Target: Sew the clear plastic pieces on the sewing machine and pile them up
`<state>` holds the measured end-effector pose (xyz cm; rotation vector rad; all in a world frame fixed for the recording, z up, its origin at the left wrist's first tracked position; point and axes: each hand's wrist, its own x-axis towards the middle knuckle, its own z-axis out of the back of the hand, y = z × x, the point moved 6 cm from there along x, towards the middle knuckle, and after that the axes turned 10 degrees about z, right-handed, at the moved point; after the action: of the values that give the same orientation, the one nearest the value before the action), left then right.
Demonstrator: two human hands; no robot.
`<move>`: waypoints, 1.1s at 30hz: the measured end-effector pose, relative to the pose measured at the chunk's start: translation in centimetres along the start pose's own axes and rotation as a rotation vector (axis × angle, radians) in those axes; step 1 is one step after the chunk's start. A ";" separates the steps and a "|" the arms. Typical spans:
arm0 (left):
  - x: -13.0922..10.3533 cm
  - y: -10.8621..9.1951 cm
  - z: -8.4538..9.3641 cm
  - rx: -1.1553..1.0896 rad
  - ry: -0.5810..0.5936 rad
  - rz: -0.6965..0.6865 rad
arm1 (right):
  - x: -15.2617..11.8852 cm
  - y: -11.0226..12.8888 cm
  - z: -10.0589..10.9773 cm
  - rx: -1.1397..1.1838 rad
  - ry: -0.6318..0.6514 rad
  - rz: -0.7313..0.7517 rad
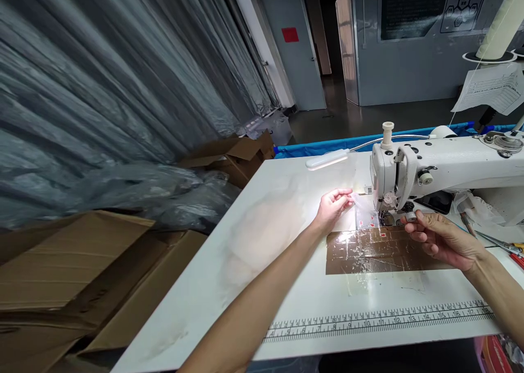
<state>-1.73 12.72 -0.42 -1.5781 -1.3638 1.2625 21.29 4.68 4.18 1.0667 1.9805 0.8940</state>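
Note:
My left hand (332, 208) is closed in a pinch at the edge of a thin, sheer whitish fabric (362, 208) with small red marks, left of the needle area of a white sewing machine (458, 163). My right hand (444, 238) is just right of the needle area. Between its thumb and fingers it grips a small round silvery metal bobbin (410, 216). Under the needle and in front of it, brown tape (368, 253) covers part of the white table (286, 236). The far end of the fabric is hidden by the machine head.
A lamp (327, 159) on a bendy stalk lights the work. Right of my right hand lie scissors (497, 243) and a crumpled clear bag (478, 209). A printed ruler (380, 321) runs along the front edge. Cardboard boxes (123, 286) stand left; a thread cone (501, 29) rises at right.

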 end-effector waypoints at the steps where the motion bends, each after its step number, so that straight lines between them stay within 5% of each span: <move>1: 0.0 0.0 0.0 0.004 0.001 -0.003 | -0.1 0.2 0.1 -0.061 -0.016 0.019; 9: 0.2 0.0 0.1 0.034 -0.009 -0.028 | -2.6 5.9 0.5 -0.624 -0.271 0.402; 17: 0.1 0.1 -0.1 0.102 -0.007 -0.061 | -2.0 7.4 -3.5 -0.394 -0.044 0.363; 33: 0.0 0.2 -0.1 0.347 -0.052 -0.144 | -1.4 7.0 -4.3 -0.161 0.002 0.270</move>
<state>-1.52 12.65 -0.58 -1.1975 -1.1898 1.3731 21.06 5.33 12.46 1.2571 1.7574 1.1763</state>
